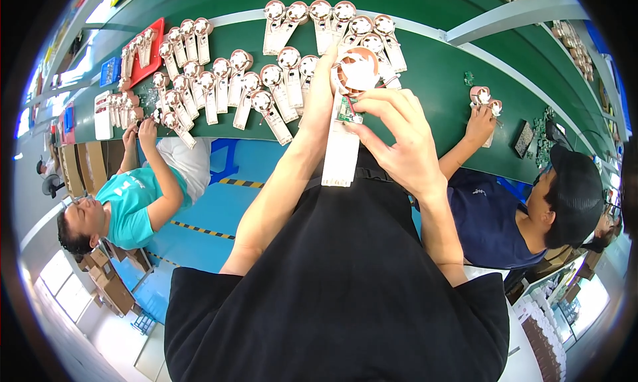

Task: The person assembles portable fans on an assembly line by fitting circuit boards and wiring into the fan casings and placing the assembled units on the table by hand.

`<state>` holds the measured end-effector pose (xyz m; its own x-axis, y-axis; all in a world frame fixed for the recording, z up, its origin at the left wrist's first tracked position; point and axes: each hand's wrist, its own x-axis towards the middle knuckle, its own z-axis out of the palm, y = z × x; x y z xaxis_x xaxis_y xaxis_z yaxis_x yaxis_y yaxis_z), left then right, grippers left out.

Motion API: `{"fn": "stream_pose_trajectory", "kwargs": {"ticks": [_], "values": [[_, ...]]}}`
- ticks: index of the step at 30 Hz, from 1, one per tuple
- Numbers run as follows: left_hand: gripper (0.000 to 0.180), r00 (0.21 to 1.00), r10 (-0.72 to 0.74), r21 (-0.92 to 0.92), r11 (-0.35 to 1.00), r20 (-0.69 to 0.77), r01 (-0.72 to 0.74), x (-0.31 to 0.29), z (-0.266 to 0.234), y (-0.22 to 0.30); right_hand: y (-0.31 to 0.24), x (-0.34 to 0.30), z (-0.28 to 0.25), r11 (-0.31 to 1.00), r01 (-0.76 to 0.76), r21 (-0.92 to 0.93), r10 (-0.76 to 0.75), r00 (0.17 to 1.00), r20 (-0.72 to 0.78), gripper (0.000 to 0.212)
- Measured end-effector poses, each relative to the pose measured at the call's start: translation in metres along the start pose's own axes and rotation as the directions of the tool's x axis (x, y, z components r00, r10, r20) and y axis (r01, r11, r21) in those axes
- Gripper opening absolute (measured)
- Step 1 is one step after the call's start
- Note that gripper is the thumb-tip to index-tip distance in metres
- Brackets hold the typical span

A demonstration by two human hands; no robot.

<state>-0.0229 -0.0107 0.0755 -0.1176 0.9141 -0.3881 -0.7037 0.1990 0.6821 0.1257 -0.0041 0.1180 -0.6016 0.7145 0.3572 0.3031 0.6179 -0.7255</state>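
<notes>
My left hand is wrapped round an opened handheld fan, which has a long white handle and a round head with white blades in a copper-coloured ring. The handle points down toward me. A small green circuit board sits at the neck, between the head and the handle, with thin red and dark wires at its upper right. My right hand is closed at this board, thumb and index finger at its right edge. Its other fingers curl above, near the wires.
Several similar opened fans lie in rows on the green table. A red tray and blue bin stand at the far left. A co-worker in teal works at left, another in navy at right, beside loose circuit boards.
</notes>
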Motion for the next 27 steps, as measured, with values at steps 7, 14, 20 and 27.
{"fn": "stream_pose_trajectory", "kwargs": {"ticks": [7,14,20,27], "values": [[0.044,0.999,-0.011,-0.062,0.998,0.043,0.014,0.003,-0.001,0.002,-0.004,-0.001,0.001,0.999,0.011,-0.036,-0.013,0.999,-0.05,0.024],[0.042,1.0,0.006,-0.155,0.988,0.028,-0.002,0.009,-0.004,-0.003,0.003,-0.001,0.002,0.99,0.092,-0.108,-0.097,0.994,-0.04,0.028],[0.042,0.999,0.024,-0.091,0.995,-0.021,-0.026,0.003,0.005,0.001,0.003,-0.001,0.003,0.983,0.121,-0.141,-0.133,0.988,-0.082,0.026],[0.051,0.999,0.042,-0.121,0.992,-0.015,-0.043,0.004,0.006,0.003,0.002,-0.002,-0.001,0.984,0.125,-0.124,-0.134,0.989,-0.066,0.031]]}}
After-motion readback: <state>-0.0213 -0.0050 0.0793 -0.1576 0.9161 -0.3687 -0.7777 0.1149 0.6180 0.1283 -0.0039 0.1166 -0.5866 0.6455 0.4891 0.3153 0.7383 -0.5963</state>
